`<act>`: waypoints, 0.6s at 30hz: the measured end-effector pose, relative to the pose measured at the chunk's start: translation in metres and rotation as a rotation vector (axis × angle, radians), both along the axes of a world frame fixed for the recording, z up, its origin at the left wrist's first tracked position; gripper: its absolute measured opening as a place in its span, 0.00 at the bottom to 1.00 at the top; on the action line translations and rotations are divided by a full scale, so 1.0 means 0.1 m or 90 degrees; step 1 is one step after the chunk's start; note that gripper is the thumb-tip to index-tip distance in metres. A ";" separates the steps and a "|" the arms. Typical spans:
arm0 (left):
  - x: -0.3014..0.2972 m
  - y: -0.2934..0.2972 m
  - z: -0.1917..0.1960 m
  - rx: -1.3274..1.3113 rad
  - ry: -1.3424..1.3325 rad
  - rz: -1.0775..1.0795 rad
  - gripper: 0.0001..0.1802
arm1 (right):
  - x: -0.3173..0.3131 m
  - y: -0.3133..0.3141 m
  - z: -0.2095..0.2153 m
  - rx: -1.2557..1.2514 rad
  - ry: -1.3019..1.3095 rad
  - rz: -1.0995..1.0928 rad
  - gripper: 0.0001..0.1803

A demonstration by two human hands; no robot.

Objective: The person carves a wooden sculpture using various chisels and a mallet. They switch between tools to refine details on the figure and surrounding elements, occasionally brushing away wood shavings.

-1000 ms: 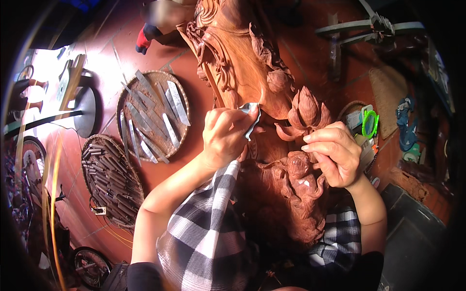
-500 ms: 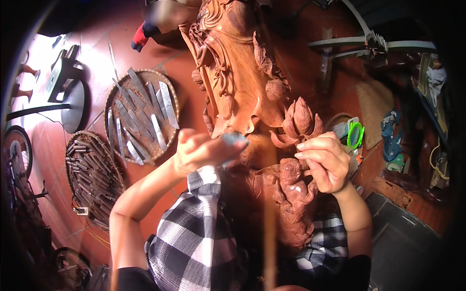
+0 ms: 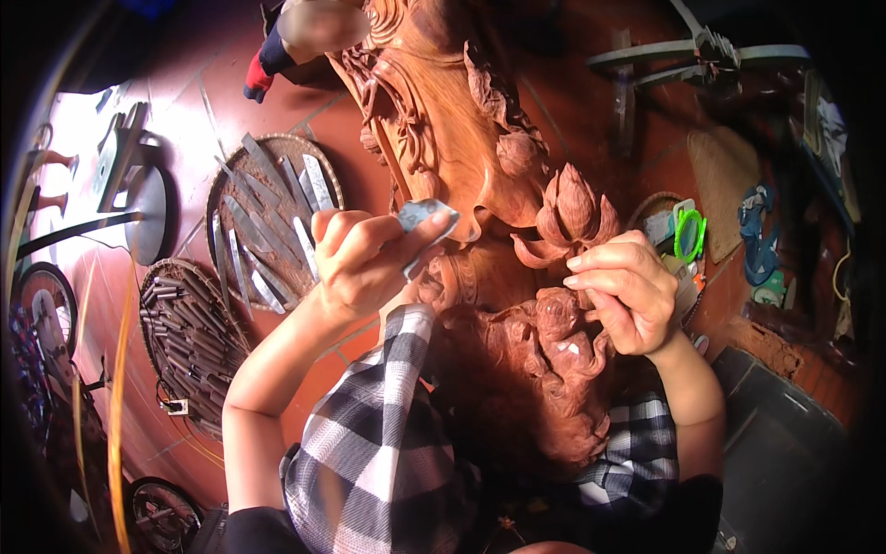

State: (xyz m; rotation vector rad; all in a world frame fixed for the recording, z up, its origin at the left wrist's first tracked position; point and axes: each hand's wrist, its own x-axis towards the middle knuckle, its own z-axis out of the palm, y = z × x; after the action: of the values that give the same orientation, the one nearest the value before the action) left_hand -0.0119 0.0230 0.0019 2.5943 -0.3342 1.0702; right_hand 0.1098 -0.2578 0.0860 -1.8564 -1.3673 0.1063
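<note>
A tall carved wooden sculpture [image 3: 452, 148] runs away from me, its flowing middle smoother and lighter than the reddish carved figures [image 3: 563, 369] near my lap. My left hand [image 3: 355, 263] is closed on a folded piece of grey-blue sandpaper [image 3: 426, 215], held over the left side of the wood. From the sculpture's right side rises a carved lotus bud [image 3: 574, 208] with open lower petals. The fingers of my right hand [image 3: 637, 291] pinch at the stem just under that bud; the stem is mostly hidden behind them.
Left of me, one round woven tray [image 3: 337, 171] holds flat metal blades, another [image 3: 148, 277] many chisel-like tools. A fan base [image 3: 152, 217] stands farther left. Another person's sleeve [image 3: 261, 74] shows beyond the sculpture. On the right are a green-rimmed round object [image 3: 689, 235] and blue sandals [image 3: 757, 235].
My left hand has moved away from me with the sandpaper, which was blurred before and is now sharp. The right hand keeps its place beneath the lotus bud. The whole view has shifted slightly.
</note>
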 end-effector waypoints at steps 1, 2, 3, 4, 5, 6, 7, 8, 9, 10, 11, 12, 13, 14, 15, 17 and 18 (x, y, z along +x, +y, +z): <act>0.07 -0.02 -0.03 0.010 -0.009 -0.005 0.30 | 0.00 0.00 0.00 -0.001 0.000 0.001 0.09; 0.15 -0.05 -0.08 0.019 -0.016 -0.003 0.30 | 0.00 0.01 -0.01 -0.002 -0.003 0.006 0.09; 0.21 -0.09 -0.11 0.027 -0.025 -0.002 0.30 | 0.00 0.01 -0.01 -0.003 -0.003 0.006 0.09; 0.22 -0.15 -0.06 0.039 0.012 0.001 0.28 | 0.00 0.02 -0.01 -0.004 -0.003 0.006 0.09; 0.31 -0.20 -0.04 0.042 0.005 -0.024 0.27 | 0.00 0.00 0.01 -0.010 -0.005 0.006 0.09; 0.32 -0.20 -0.10 0.034 0.016 -0.036 0.28 | 0.00 0.00 0.01 -0.011 -0.002 0.002 0.09; 0.29 -0.18 -0.18 0.026 0.026 -0.049 0.28 | -0.02 -0.01 0.00 -0.012 0.002 -0.002 0.09; 0.23 -0.13 -0.22 0.026 0.040 -0.051 0.28 | -0.03 0.00 -0.02 -0.006 0.003 -0.007 0.09; 0.16 -0.11 -0.23 0.026 0.055 -0.054 0.28 | -0.03 -0.01 -0.04 -0.005 -0.003 -0.009 0.09; 0.14 -0.12 -0.21 -0.008 0.049 -0.026 0.29 | 0.00 0.00 -0.02 -0.004 -0.006 -0.004 0.09; 0.12 -0.08 -0.17 -0.008 0.019 -0.031 0.29 | -0.01 0.00 -0.02 -0.005 -0.003 -0.002 0.09; 0.14 -0.10 -0.12 0.002 0.002 -0.028 0.30 | -0.01 0.01 -0.01 -0.007 -0.003 -0.002 0.09; 0.18 -0.15 -0.09 0.012 -0.015 -0.026 0.31 | -0.01 0.00 -0.01 -0.008 -0.002 -0.002 0.09; 0.24 -0.19 -0.08 0.020 0.001 -0.071 0.31 | 0.00 0.00 0.00 -0.012 -0.003 0.002 0.09; 0.32 -0.21 -0.08 0.028 0.017 -0.116 0.31 | -0.01 0.00 0.00 -0.015 -0.002 -0.001 0.09; 0.45 -0.22 -0.13 0.050 0.031 -0.218 0.34 | -0.01 -0.02 0.00 -0.019 -0.005 -0.004 0.09; 0.46 -0.20 -0.10 0.074 0.037 -0.224 0.35 | -0.02 -0.01 0.01 -0.018 0.001 -0.005 0.09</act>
State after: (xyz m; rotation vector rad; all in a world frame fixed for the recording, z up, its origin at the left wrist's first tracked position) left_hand 0.0341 0.0032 -0.0084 2.5284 -0.8249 0.8715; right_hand 0.1080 -0.2589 0.0871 -1.8850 -1.3638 0.1240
